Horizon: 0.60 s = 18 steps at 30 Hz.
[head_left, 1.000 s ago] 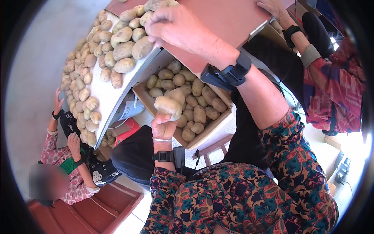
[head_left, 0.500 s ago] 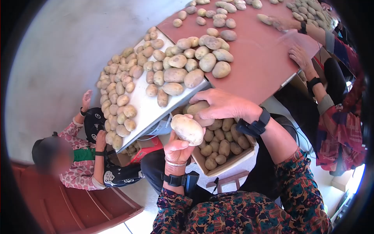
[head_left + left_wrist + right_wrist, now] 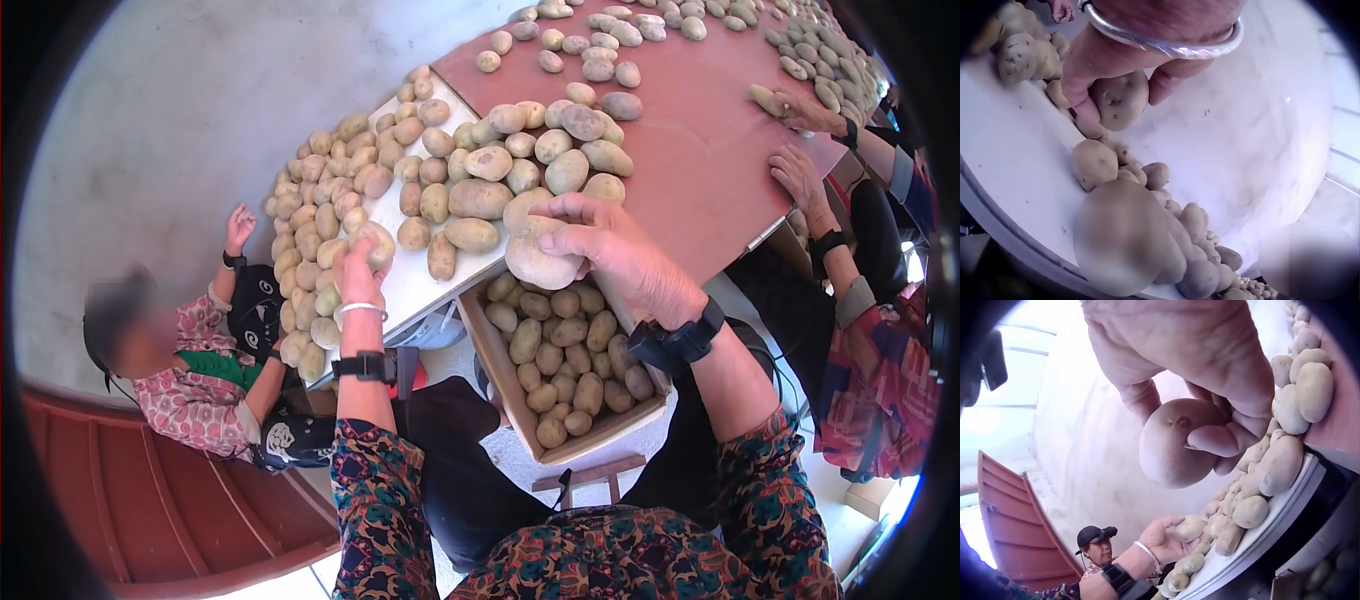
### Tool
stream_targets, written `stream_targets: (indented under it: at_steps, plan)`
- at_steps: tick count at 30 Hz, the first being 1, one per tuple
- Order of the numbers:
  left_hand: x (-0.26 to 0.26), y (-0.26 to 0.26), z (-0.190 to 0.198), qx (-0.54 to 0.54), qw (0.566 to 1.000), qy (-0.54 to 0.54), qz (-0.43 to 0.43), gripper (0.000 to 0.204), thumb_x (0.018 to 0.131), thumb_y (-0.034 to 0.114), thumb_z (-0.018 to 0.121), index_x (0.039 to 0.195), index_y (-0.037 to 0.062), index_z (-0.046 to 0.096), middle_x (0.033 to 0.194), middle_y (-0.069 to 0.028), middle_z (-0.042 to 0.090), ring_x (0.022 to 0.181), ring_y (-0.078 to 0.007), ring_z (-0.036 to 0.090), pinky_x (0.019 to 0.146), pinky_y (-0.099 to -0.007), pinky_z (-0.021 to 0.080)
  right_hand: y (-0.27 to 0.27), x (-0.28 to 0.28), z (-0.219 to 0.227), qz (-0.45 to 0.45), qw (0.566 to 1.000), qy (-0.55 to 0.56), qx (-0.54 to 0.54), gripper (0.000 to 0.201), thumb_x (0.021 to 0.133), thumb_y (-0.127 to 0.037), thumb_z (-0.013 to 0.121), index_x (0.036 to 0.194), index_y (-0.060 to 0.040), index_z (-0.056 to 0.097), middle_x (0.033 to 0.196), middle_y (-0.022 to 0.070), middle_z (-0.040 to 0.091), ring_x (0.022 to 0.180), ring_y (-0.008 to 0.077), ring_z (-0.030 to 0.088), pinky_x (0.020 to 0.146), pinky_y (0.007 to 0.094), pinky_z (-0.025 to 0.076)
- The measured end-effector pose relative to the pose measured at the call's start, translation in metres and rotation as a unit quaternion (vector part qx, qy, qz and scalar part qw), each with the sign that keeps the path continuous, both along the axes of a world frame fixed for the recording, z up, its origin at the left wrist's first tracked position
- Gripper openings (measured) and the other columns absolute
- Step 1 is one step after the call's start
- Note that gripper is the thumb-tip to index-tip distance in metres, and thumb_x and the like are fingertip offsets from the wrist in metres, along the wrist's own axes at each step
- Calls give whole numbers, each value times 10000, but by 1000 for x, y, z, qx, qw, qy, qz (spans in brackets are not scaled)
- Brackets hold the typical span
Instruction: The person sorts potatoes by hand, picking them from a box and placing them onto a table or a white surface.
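Large tan oval potato (image 3: 540,258) held at white tray (image 3: 395,255) edge by right hand (image 3: 612,248), fingers curled around it, long axis roughly horizontal. Left hand (image 3: 358,272) grips smaller speckled potato (image 3: 1118,100) over the tray. No legible writing.

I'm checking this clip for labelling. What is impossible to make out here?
- Left wrist view: a large blurred blob covers the potatoes under it.
- Head view: the right hand covers the top of its potato.
- Head view: the crate floor lies under potatoes.
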State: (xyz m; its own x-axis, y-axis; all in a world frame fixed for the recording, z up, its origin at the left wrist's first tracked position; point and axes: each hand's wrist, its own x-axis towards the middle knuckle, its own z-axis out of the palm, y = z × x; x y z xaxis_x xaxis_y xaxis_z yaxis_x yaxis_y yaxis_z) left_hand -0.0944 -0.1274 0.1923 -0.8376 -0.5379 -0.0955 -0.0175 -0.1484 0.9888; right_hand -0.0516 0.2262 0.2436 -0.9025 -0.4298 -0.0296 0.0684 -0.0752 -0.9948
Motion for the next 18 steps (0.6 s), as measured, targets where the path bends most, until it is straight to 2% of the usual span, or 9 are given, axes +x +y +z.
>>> stream_targets:
  at_steps: [1, 2, 3, 8, 13, 16, 17, 18]
  plan:
    - [-12, -4, -2, 1, 1000, 0, -1, 566, 782, 107, 659, 1303, 5, 464, 1188, -137, 570, 1066, -279, 584, 823, -414, 544, -2, 0, -2, -3, 1000, 11, -4, 492, 819, -272, 624, 1224, 3, 583, 990, 51, 634, 819, 89, 569, 658, 230, 454]
    - [-17, -5, -5, -47, 999, -4, 25, 530, 797, 152, 669, 1279, 30, 487, 1166, -127, 581, 1029, -258, 588, 793, -402, 527, -2, 3, -3, -3, 1000, 30, -8, 458, 830, -284, 618, 1196, -10, 600, 941, 44, 635, 754, 78, 567, 598, 215, 455]
    - [-25, -3, -4, -93, 994, -20, 47, 495, 812, 197, 680, 1254, 54, 511, 1144, -116, 592, 992, -237, 592, 763, -390, 511, -4, 1, -3, -5, 1000, 25, -7, 458, 830, -284, 618, 1196, -10, 600, 941, 44, 635, 754, 78, 567, 598, 215, 455]
    - [-36, -4, -11, -115, 990, -46, 63, 511, 851, 205, 659, 1303, 57, 472, 1239, -142, 540, 1044, -264, 584, 790, -416, 536, -8, -4, -3, -36, 999, 28, -23, 434, 815, -273, 626, 1150, 3, 625, 930, 62, 647, 771, 94, 595, 589, 228, 480]
    - [3, 6, -14, -121, 988, -95, 34, 559, 873, 199, 639, 1370, 61, 423, 1308, -171, 488, 1069, -296, 577, 808, -448, 554, -7, -1, -2, -39, 998, 31, -24, 449, 807, -276, 630, 1154, 11, 625, 926, 69, 652, 771, 102, 601, 584, 232, 485]
    - [36, 20, -30, -95, 993, -72, 19, 525, 850, 219, 671, 1298, 13, 489, 1242, -200, 542, 1011, -301, 604, 789, -410, 542, -8, 6, -5, -28, 998, 51, -16, 460, 806, -282, 637, 1158, 15, 623, 927, 70, 652, 773, 100, 600, 591, 226, 481]
    - [36, 16, -40, -230, 969, -89, -7, 510, 843, 236, 680, 1262, -4, 515, 1177, -199, 581, 992, -289, 613, 813, -390, 525, -9, 4, -4, -25, 998, 49, -17, 464, 806, -284, 641, 1159, 16, 622, 927, 72, 653, 775, 99, 598, 594, 224, 479]
    - [38, 19, -40, -361, 926, -101, -33, 498, 836, 252, 689, 1226, -20, 541, 1111, -198, 619, 973, -276, 622, 838, -370, 507, -10, 2, -2, -25, 998, 48, -17, 464, 806, -284, 641, 1159, 16, 622, 927, 72, 653, 775, 99, 598, 594, 224, 479]
